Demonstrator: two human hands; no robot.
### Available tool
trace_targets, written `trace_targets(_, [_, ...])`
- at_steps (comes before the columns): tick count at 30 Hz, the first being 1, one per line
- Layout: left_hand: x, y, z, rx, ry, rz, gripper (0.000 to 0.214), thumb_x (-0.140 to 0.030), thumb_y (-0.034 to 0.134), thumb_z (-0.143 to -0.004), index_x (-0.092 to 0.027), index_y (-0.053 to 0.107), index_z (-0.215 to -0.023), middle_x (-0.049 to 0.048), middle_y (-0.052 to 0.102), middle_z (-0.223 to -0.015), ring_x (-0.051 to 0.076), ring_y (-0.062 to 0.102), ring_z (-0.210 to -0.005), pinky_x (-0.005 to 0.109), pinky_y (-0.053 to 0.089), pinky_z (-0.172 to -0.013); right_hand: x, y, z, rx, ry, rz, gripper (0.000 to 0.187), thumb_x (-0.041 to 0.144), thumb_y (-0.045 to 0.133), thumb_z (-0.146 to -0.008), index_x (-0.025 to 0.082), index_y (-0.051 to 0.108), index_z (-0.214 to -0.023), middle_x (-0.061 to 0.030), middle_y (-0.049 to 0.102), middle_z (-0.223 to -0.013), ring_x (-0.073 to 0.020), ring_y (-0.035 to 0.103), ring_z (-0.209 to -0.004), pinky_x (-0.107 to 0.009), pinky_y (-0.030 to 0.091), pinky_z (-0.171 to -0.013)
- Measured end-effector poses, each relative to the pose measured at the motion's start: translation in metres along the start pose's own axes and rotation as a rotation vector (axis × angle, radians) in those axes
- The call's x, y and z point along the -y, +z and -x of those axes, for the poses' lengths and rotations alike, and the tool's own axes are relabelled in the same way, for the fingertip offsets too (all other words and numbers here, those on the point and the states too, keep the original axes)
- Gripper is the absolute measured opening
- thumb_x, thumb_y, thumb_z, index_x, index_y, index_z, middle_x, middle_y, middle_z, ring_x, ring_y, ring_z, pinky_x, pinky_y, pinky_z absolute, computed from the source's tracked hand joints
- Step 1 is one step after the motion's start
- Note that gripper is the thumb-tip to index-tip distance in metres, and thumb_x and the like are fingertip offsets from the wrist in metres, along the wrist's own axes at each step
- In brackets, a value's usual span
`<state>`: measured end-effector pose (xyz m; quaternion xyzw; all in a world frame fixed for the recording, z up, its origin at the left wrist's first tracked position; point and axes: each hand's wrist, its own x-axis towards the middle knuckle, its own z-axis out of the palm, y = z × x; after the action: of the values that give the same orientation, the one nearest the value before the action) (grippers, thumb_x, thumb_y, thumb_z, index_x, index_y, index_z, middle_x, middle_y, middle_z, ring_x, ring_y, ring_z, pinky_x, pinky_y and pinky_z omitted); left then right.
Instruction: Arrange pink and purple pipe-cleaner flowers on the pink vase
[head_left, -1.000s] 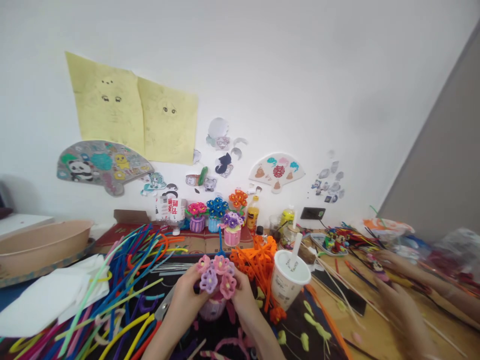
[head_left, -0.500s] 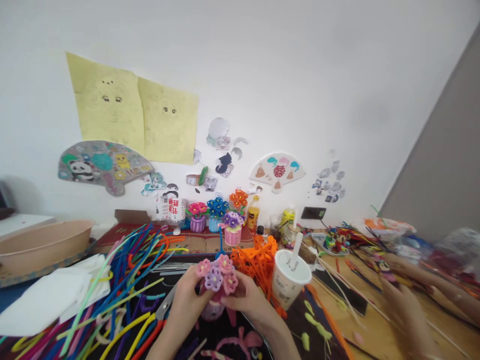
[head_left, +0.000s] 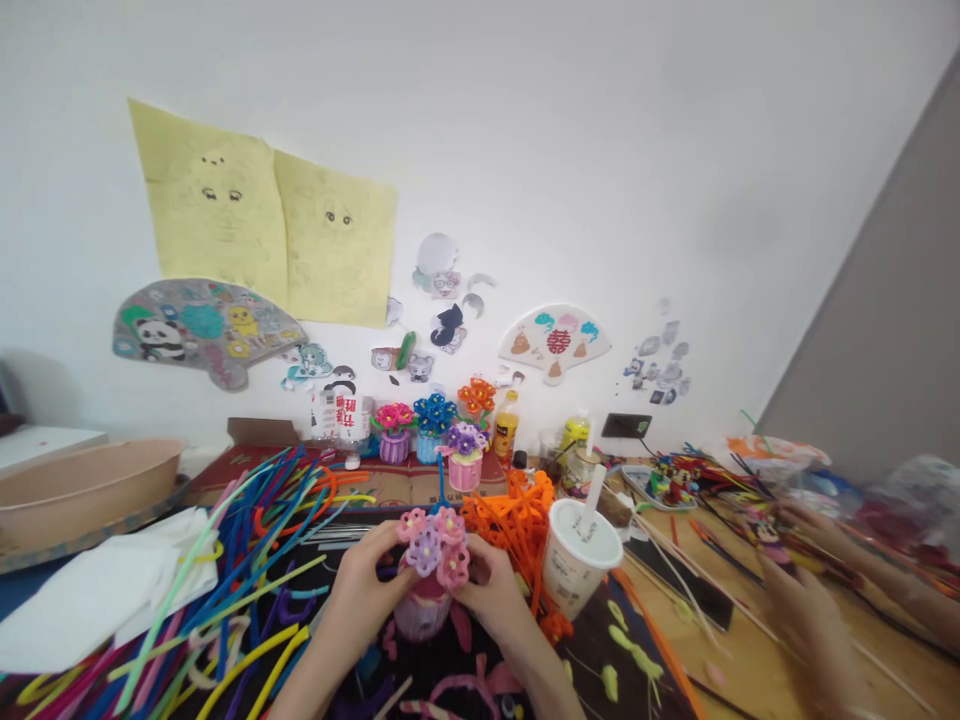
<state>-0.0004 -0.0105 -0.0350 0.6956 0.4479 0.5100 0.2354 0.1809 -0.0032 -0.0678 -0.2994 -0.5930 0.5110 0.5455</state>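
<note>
Grasping a small bunch of pink and purple flowers (head_left: 435, 548), the two hands close in from either side, with the left hand (head_left: 367, 583) bending its fingers and thumb about the near left edge and the right hand (head_left: 491, 583) pinching at the right edge; how tightly they press cannot be told. The bunch stands upright in a ribbed pinkish pot (head_left: 421, 618), between the hands and above a dark mat (head_left: 442, 650). Pink strips (head_left: 465, 684) lie just below the pot. To the right of the hands, a heap of orange stems (head_left: 517, 520) sits beside a white cup (head_left: 574, 570) with a thick straw (head_left: 595, 495), and pale green pieces (head_left: 628, 645) are scattered near it. To the left, many coloured fuzzy sticks (head_left: 247, 560) spread out next to white sheets (head_left: 90, 605). Behind the bunch, four finished pots of flowers (head_left: 435, 432) stand near a yellow bottle (head_left: 507, 428). Farther right, another person's hand (head_left: 802, 600) is at a small figure (head_left: 769, 535), over a wooden table (head_left: 750, 650). On the wall (head_left: 600, 180) hang two yellow papers (head_left: 217, 225), a grey fan (head_left: 206, 328) and a white fan (head_left: 556, 342).
</note>
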Motion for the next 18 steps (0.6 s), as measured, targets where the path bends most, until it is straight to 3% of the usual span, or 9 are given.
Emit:
trace_targets(7, [0.005,0.005,0.003,-0.044,-0.023,-0.033,0.020,-0.032,0.058,-0.071,-0.022,0.074,-0.077,0.0085,0.073,-0.096,0.027,0.065,-0.093,0.038,0.049,-0.086,-0.014,-0.001,-0.003,-0.096,-0.044,-0.023,0.037,0.038,0.084,-0.062,0.022,0.076,-0.094,-0.0041,0.068,-0.088,-0.0185,0.059,-0.079,-0.035,0.048,-0.085])
trace_targets(13, [-0.002,0.008,0.006,0.016,0.003,-0.014,0.026,-0.029,0.052,-0.079,-0.021,0.074,-0.090,0.0101,0.071,-0.100,0.025,0.061,-0.092,0.040,0.046,-0.087,-0.009,0.002,-0.002,-0.104,-0.049,-0.010,0.031,0.034,0.086,-0.058,0.019,0.077,-0.083,-0.0042,0.070,-0.081,-0.0207,0.060,-0.080,-0.034,0.048,-0.080])
trace_targets(18, [-0.001,0.010,0.007,0.084,-0.004,0.023,0.031,-0.034,0.049,-0.084,-0.021,0.070,-0.102,0.0106,0.067,-0.113,0.026,0.057,-0.106,0.042,0.043,-0.095,-0.006,0.003,-0.001,-0.124,-0.035,0.003,0.034,0.028,0.086,-0.058,0.018,0.074,-0.088,-0.0037,0.071,-0.083,-0.0204,0.061,-0.080,-0.033,0.048,-0.080])
